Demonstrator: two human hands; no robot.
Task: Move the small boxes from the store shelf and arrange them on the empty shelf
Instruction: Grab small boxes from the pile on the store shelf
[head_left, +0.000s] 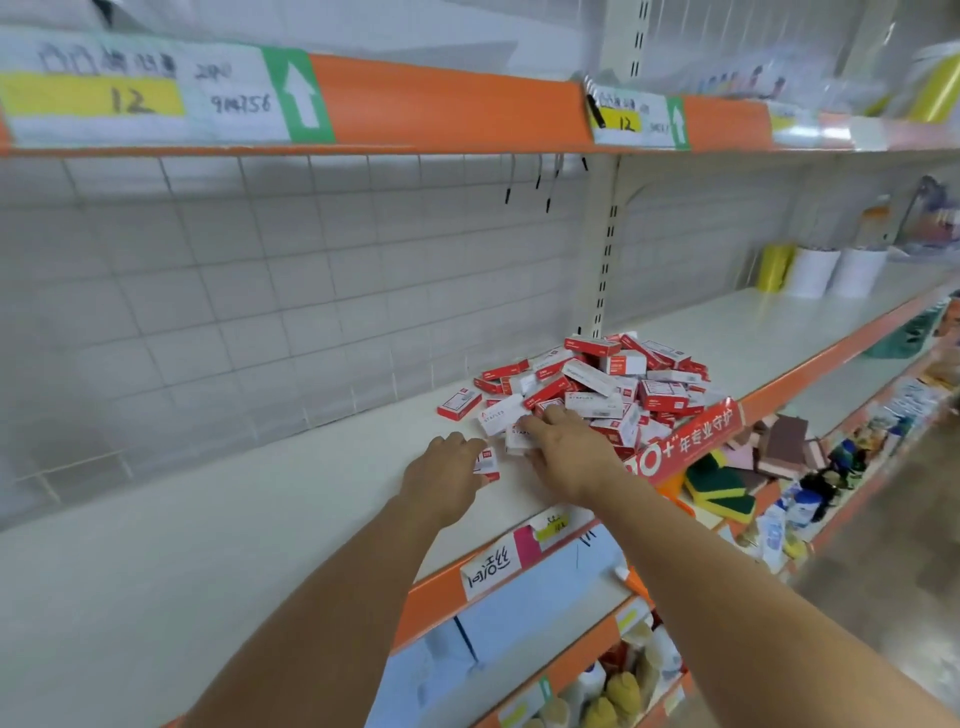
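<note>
One small red-and-white cardboard box (487, 463) was pinched upright by left hand (444, 474); right hand (566, 451), fingers spread, was laid on jumbled red-and-white box pile (597, 387) on white metal shelf (260, 525).

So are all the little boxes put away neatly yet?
Not yet. No tidy row shows anywhere; the small red and white cardboard boxes lie in a jumbled heap on the pale shelf. The left hand holds one box at the heap's near edge, and the right hand rests on others. Nearly the whole pile is left to arrange.
</note>
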